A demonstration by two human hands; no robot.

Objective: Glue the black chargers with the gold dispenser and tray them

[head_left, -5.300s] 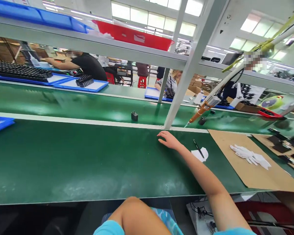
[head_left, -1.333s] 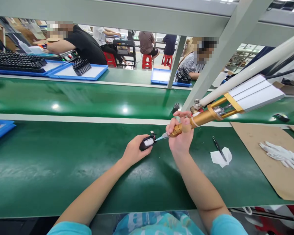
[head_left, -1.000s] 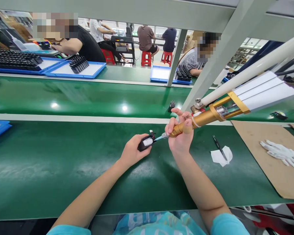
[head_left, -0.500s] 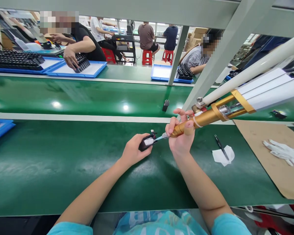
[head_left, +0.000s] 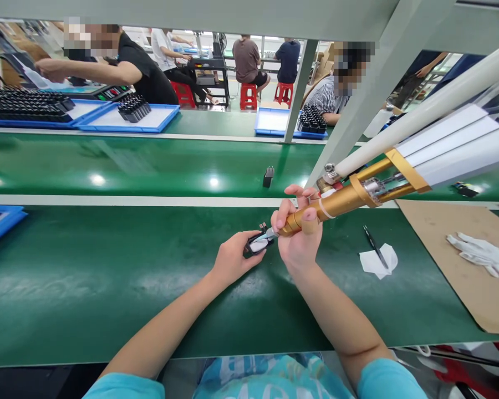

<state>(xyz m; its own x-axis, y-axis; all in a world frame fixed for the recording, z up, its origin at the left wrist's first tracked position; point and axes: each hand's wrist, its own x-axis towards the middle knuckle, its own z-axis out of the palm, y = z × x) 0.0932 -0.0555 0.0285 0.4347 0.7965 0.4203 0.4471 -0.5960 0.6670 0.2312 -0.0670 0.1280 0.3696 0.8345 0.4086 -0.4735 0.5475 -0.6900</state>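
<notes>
Held in my left hand (head_left: 233, 259) is a small black charger housing (head_left: 248, 250) with a white inside and metal prongs at its far end. Around a gold glue dispenser (head_left: 341, 204) my right hand (head_left: 301, 246) is closed, thumb on top and some fingers lifted. The dispenser's pale blue nozzle (head_left: 263, 236) reaches into the open side of the housing. Whether glue is coming out is too small to tell. Both hands are over the green bench (head_left: 108, 288).
Beyond the bench a black charger (head_left: 268, 177) stands on the green conveyor (head_left: 158, 160). To the right lie a pen (head_left: 374, 244) on white paper and white gloves (head_left: 482, 252) on cardboard (head_left: 444, 271). A blue tray (head_left: 8, 221) sits left. Co-workers sit behind, near trays of black parts.
The nozzle has gone deeper into the housing, and my two hands are closer together. The charger on the conveyor has shifted left. A co-worker's hand has left the parts in the far tray.
</notes>
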